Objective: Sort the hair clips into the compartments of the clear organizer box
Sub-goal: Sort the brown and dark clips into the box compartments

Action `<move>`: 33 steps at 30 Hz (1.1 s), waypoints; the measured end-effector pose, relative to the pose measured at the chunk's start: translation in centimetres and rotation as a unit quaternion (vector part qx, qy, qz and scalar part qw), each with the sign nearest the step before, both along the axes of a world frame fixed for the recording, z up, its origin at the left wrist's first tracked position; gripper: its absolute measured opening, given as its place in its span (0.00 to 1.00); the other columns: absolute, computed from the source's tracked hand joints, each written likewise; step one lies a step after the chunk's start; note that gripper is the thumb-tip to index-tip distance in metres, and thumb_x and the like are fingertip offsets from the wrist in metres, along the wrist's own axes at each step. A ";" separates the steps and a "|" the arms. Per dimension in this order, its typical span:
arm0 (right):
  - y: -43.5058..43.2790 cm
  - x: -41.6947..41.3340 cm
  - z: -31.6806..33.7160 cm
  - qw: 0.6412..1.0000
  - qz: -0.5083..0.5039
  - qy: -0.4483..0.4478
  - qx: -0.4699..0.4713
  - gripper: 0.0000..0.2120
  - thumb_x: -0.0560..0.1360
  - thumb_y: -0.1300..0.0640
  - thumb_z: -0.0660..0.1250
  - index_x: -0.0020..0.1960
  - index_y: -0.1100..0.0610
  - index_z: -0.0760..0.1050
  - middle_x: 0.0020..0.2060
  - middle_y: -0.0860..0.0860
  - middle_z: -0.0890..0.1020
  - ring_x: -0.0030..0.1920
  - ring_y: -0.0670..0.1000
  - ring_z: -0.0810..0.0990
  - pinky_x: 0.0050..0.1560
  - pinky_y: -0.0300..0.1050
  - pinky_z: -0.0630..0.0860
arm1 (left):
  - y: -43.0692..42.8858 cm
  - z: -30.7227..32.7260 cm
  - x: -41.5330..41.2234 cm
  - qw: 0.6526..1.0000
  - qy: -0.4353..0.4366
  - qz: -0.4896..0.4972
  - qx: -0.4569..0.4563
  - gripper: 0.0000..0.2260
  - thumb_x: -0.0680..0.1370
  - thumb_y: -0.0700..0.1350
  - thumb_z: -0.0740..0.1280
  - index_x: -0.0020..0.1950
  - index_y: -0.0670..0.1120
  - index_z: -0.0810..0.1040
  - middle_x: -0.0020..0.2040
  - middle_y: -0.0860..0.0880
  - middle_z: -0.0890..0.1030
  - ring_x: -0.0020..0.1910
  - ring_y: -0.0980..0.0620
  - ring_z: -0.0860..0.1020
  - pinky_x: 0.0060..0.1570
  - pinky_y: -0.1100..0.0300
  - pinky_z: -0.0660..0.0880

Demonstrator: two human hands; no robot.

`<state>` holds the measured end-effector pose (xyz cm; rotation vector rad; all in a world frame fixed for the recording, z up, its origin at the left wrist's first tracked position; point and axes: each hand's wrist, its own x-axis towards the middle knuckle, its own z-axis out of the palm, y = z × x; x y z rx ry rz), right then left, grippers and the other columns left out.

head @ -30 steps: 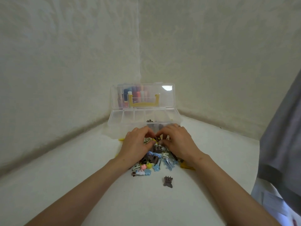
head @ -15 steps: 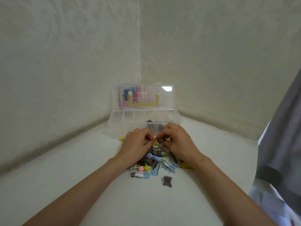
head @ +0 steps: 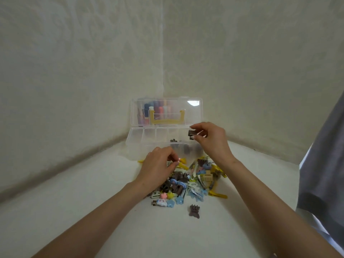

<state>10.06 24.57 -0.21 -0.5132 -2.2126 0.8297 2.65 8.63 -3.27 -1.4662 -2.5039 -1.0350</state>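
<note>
Your right hand (head: pixel 210 140) pinches one small brown claw clip (head: pixel 192 135) over the right end of the one clear plastic organizer box (head: pixel 135 144). Your left hand (head: pixel 158 168) curls its fingers into the colourful clip pile (head: pixel 193 183) just in front of the box; I cannot tell its grip. One lone brown clip (head: pixel 194 211) lies farther out.

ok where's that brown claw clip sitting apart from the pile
In the head view the lone brown claw clip lies on the white surface just right of centre, a little nearer the camera than the pile of hair clips.
</note>
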 end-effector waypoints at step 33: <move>3.4 5.1 -4.3 0.996 -0.055 0.014 -0.065 0.13 0.74 0.66 0.63 0.43 0.49 0.79 0.42 0.48 0.82 0.40 0.52 0.80 0.45 0.46 0.77 | 7.0 0.8 1.9 0.965 0.220 -0.029 -0.137 0.11 0.77 0.48 0.62 0.56 0.44 0.73 0.52 0.43 0.80 0.53 0.42 0.77 0.43 0.55 0.68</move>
